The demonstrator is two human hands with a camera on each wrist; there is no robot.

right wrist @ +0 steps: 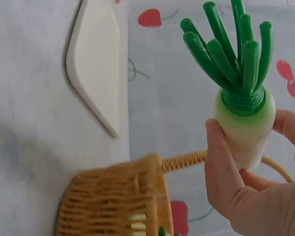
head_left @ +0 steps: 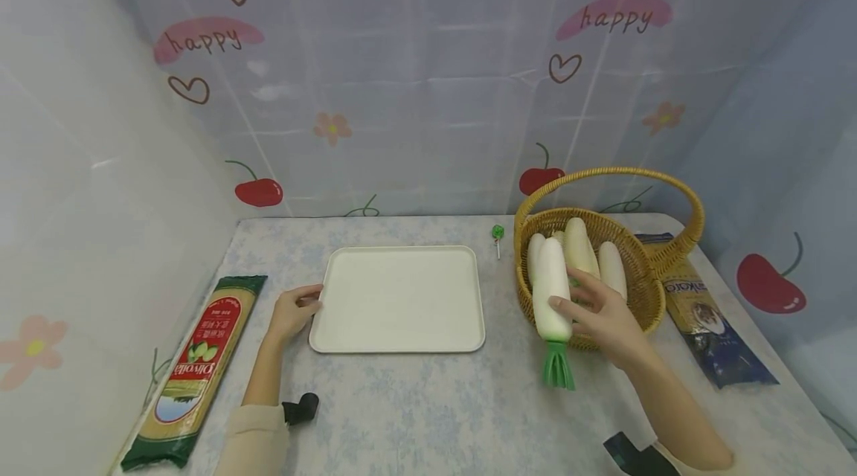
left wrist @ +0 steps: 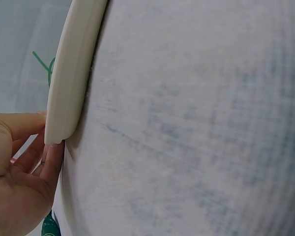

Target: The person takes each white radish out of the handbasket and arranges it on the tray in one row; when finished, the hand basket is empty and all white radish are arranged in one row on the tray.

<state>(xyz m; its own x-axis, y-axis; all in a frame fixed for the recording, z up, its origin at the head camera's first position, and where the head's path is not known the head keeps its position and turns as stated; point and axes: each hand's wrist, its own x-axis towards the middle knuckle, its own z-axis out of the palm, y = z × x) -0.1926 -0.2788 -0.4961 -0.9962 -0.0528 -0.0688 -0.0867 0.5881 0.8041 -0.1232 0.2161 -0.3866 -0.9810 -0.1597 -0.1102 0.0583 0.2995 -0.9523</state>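
Note:
My right hand (head_left: 602, 312) holds a white radish (head_left: 553, 290) with green stems, thumb on one side and fingers on the other, over the front left of the wicker basket (head_left: 652, 290). In the right wrist view the radish (right wrist: 246, 123) shows its stem end, gripped around the white body. Several more white radishes (head_left: 579, 245) lie inside the basket. At the left edge of the white rectangular tray (head_left: 398, 301), my left hand (head_left: 292, 314) grips the rim. The left wrist view shows thumb and fingers at the tray's corner (left wrist: 69, 83). The tray lies flat on the table.
A green-ended pasta packet (head_left: 201, 364) lies at the left of the table (head_left: 402, 416). Behind the tray's right side is a small green lollipop (head_left: 498, 233). A brown and blue packet (head_left: 710, 320) lies right of the basket, partly behind it. A printed curtain (head_left: 428, 104) hangs behind.

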